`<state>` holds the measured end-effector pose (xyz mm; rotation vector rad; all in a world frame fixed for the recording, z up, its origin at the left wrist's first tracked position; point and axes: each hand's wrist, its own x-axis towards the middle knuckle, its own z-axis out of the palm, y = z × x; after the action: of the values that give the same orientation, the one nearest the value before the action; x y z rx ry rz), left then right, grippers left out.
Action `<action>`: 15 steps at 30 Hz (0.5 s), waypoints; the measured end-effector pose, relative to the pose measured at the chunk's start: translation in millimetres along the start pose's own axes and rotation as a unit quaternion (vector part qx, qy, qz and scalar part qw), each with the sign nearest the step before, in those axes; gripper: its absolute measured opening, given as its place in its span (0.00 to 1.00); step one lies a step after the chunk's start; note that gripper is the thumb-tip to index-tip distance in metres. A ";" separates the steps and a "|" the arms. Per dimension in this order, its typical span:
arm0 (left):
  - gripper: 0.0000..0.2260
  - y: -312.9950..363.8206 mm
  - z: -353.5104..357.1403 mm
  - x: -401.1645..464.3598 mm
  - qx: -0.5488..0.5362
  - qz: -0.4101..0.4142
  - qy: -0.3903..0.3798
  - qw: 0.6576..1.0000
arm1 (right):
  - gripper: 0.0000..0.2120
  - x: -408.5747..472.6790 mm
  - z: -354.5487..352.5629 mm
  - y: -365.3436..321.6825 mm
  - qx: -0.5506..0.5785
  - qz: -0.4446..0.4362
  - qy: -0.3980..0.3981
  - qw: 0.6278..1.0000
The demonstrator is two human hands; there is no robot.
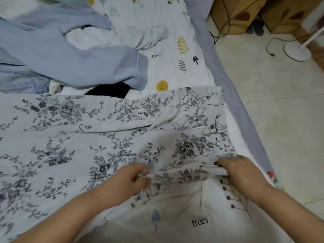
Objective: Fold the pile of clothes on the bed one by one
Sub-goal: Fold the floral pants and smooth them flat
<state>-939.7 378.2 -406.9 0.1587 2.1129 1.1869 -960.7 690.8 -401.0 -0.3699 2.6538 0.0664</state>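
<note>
**Both hands pinch the near edge of a floral garment on the bed**

Left hand point(130, 178) pinches the near edge of the floral garment point(98, 137) with curled fingers, and the right hand point(242, 174) grips the same edge further right, close to the bed's side. Between the two hands the edge is gathered into a narrow roll of cloth. The garment, white with grey-blue flower sprays, spreads flat away from both hands, reaching left across the bed and up to the pile of clothes point(61, 55). A small dark button point(212, 126) shows near its right end. The pile lies well beyond the hands at upper left: pale blue pieces on top, denim at the left, something black tucked under. The bed sheet point(175, 41), white with leaf and mushroom prints, shows beyond and below the garment. On the tiled floor point(280, 120) at right stands a white round fan base point(297, 52) with a dark cable nearby.
</note>
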 end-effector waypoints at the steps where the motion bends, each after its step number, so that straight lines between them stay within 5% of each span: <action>1: 0.08 1.4 -10.1 0.4 0.007 0.009 -0.029 1.000 | 0.12 3.9 -12.2 0.3 0.013 0.012 -0.019 1.000; 7: 0.15 28.2 -95.1 11.6 -0.079 0.032 -0.224 0.971 | 0.13 40.4 -115.8 2.7 0.173 0.071 -0.176 0.966; 9: 0.14 30.4 -126.2 24.4 -0.143 0.026 -0.242 0.959 | 0.06 55.1 -147.7 10.4 0.232 0.062 -0.215 0.947; 11: 0.15 27.1 -147.8 44.6 -0.182 -0.002 -0.188 0.965 | 0.05 73.8 -168.8 16.7 0.254 0.069 -0.219 0.940; 14: 0.02 15.6 -160.7 88.6 -0.081 -0.007 0.056 0.995 | 0.06 120.1 -163.1 29.0 0.247 0.124 -0.092 0.957; 15: 0.06 6.4 -162.6 104.8 -0.025 -0.007 0.136 0.990 | 0.10 137.3 -153.4 30.5 0.232 0.152 -0.038 0.960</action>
<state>-1121.3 311.4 -400.8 -0.0439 2.3095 1.3130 -1153.5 669.6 -325.6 0.1912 2.5235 -0.4305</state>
